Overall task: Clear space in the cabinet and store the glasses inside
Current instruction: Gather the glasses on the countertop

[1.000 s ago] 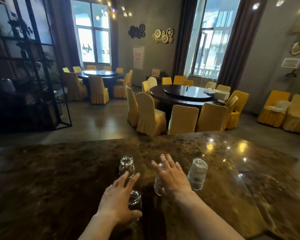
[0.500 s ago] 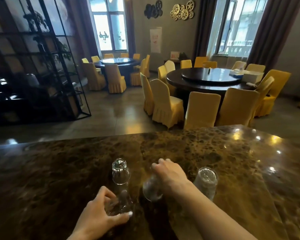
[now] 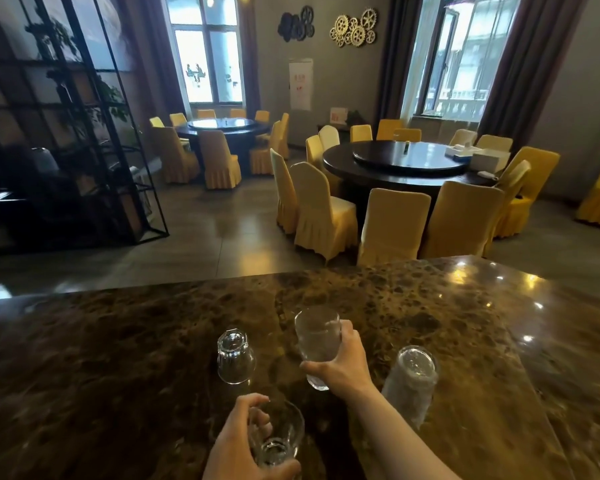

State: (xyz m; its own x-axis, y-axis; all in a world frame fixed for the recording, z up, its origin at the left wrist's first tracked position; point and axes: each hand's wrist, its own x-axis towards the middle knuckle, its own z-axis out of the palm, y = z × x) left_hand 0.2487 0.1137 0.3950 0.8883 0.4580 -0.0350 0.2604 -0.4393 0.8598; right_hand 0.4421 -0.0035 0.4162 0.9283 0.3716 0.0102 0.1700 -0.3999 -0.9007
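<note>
Several clear glasses are on or over a dark marble counter (image 3: 118, 358). My left hand (image 3: 236, 445) grips a short rounded glass (image 3: 278, 436), tipped so its mouth faces away from me, near the bottom edge. My right hand (image 3: 340, 365) holds a tall tumbler (image 3: 316, 344) lifted off the counter, open end up. A short glass (image 3: 235, 356) stands upside down between them, further back. A tall ribbed glass (image 3: 411, 382) stands upside down to the right of my right forearm. No cabinet is in view.
Beyond the counter's far edge lies a dining room with round dark tables (image 3: 406, 164) ringed by yellow-covered chairs (image 3: 392, 226). A black metal shelf frame (image 3: 84, 133) stands at the left. The counter stretches wide to both sides.
Both hands have closed on glasses and lifted them: the right hand raised the tall tumbler and turned it mouth up, the left pulled the short glass back and tilted it.
</note>
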